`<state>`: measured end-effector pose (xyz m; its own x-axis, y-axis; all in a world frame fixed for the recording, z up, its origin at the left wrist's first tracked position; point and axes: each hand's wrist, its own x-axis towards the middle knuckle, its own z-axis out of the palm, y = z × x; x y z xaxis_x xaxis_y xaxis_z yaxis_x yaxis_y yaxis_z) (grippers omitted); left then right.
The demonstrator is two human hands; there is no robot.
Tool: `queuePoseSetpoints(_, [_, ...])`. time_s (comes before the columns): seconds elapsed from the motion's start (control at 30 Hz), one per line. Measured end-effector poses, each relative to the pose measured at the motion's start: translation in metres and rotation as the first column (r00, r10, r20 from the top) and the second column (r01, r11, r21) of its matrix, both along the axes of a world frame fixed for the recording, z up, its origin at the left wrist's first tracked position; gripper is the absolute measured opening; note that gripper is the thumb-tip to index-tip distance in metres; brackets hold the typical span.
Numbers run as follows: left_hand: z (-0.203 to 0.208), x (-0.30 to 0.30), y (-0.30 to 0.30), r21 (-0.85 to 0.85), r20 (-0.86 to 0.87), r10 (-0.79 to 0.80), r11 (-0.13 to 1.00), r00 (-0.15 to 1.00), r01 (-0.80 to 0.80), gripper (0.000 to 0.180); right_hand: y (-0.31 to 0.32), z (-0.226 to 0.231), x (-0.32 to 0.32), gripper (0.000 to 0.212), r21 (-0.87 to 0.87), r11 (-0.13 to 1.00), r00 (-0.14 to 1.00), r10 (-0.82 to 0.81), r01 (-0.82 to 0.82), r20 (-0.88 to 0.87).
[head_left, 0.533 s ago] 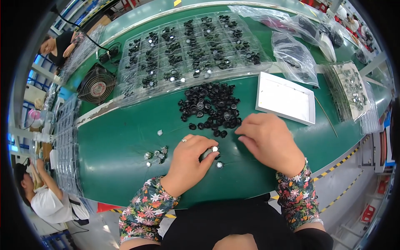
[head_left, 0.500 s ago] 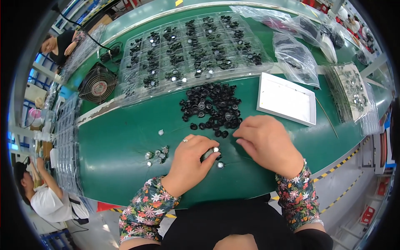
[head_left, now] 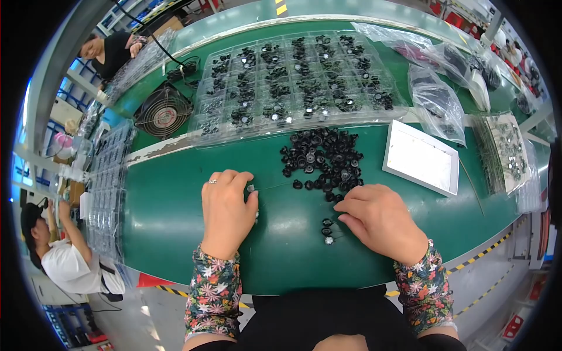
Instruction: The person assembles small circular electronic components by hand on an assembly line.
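My left hand (head_left: 227, 205) is over the left part of the green table, fingers curved and thumb apart from the index finger. Between those two tips shows a small silver round part (head_left: 252, 188) with a thin wire; other silver parts are mostly hidden under the hand. My right hand (head_left: 383, 221) has thumb and index finger nearly together at the near edge of a pile of black round caps (head_left: 322, 155); anything pinched there is hidden. Between the hands lie a couple of loose black caps (head_left: 326, 223), beside another silver part (head_left: 329, 240).
Behind the pile lies a clear compartment tray (head_left: 281, 88) filled with small black and silver parts. A white box lid (head_left: 420, 158), plastic bags (head_left: 436, 99) and a board of wired parts (head_left: 506, 146) are at right. A black fan (head_left: 164, 111) stands left. Two people work at left.
My left hand has moved left, from the parts in front of me to the silver parts. Black caps now show where it was. My right hand stays by the pile. The view has shifted.
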<state>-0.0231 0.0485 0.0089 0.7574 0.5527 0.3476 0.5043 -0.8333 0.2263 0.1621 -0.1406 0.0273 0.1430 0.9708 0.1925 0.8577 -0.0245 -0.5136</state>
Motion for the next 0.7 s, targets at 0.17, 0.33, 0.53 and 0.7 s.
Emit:
queuePoseSetpoints(0.17, [-0.004,-0.005,0.01,-0.157,-0.018,0.018,0.987,1.0,-0.021,0.016,0.002,0.002,-0.001,0.016,0.008,1.0,1.0,-0.005,0.005,-0.013])
queuePoseSetpoints(0.33, [-0.001,0.003,0.005,-0.086,0.053,-0.05,0.995,0.997,0.054,0.015,0.005,0.001,-0.002,0.019,0.145,0.989,0.997,-0.032,0.041,-0.065])
queuePoseSetpoints(0.53, [0.01,0.019,-0.027,0.008,0.272,-0.435,0.893,0.858,0.45,0.023,0.019,-0.001,-0.017,0.019,0.402,0.903,0.987,-0.109,0.149,-0.121])
queuePoseSetpoints(0.7, [0.005,0.023,-0.039,0.043,0.379,-0.525,0.833,0.762,0.552,0.028,0.021,-0.008,-0.02,0.013,0.333,0.931,0.979,-0.095,0.151,-0.178])
